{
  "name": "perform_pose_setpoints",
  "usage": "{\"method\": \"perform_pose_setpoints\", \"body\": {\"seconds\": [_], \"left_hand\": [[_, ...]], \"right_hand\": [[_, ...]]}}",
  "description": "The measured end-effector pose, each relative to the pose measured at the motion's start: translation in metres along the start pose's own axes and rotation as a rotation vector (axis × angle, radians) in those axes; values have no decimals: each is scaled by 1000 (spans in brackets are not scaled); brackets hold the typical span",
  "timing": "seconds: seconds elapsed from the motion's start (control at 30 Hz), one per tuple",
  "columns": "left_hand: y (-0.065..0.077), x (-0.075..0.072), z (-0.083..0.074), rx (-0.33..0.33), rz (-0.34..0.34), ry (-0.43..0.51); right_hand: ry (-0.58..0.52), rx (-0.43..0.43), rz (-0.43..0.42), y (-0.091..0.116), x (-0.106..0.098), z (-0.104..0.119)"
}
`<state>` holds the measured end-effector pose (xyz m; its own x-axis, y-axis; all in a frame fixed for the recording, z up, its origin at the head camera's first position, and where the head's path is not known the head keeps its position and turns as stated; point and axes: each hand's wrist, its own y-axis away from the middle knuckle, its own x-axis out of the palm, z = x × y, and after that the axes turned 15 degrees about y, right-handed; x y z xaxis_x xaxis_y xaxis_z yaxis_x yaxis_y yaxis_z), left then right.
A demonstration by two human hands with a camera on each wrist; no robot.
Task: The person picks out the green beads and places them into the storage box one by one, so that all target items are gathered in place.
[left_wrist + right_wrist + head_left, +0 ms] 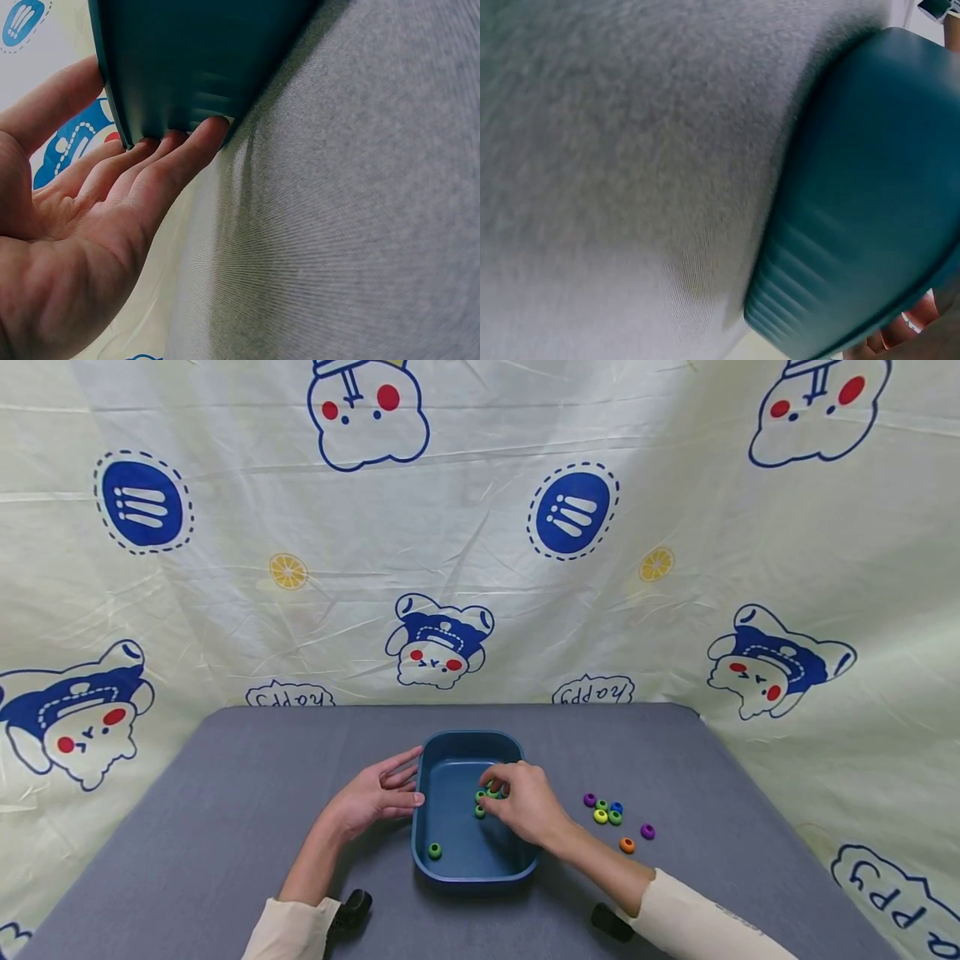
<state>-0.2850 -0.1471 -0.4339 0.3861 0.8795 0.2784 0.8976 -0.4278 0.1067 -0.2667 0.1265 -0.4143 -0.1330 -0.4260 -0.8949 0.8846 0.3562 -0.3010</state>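
A dark blue tray (468, 870) with rounded corners stands on the grey cloth-covered table. My left hand (378, 797) rests against its left wall, thumb at the rim. In the left wrist view the fairly straight fingers (169, 176) touch the outer wall. My right hand (525, 802) reaches over the right rim, bent fingertips and thumb down among several green beads (480, 812). Whether it pinches one is hidden. Apart from these, another green bead (435, 851) lies in the near left corner. In the right wrist view the tray's wall (855, 195) covers most of the hand.
Right of the tray lie loose beads: purple (590, 799), yellow (601, 817), blue (617, 807), green (615, 817), orange (627, 845) and another purple bead (648, 832). A printed curtain (480, 552) hangs behind the table (247, 793). Dark devices sit at both wrists.
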Motion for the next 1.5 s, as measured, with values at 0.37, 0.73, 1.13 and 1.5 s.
{"method": "perform_pose_setpoints", "body": {"seconds": [0.37, 0.73, 1.13, 1.5], "left_hand": [[0, -1, 0, -1, 0, -8], [0, 0, 1, 3, 5, -6], [0, 1, 0, 1, 5, 2], [1, 1, 0, -1, 6, 6]], "right_hand": [[49, 55, -80, 6, -29, -16], [93, 104, -106, 25, -53, -47], [143, 166, -102, 49, -66, -83], [177, 193, -69, 64, -65, -110]]}}
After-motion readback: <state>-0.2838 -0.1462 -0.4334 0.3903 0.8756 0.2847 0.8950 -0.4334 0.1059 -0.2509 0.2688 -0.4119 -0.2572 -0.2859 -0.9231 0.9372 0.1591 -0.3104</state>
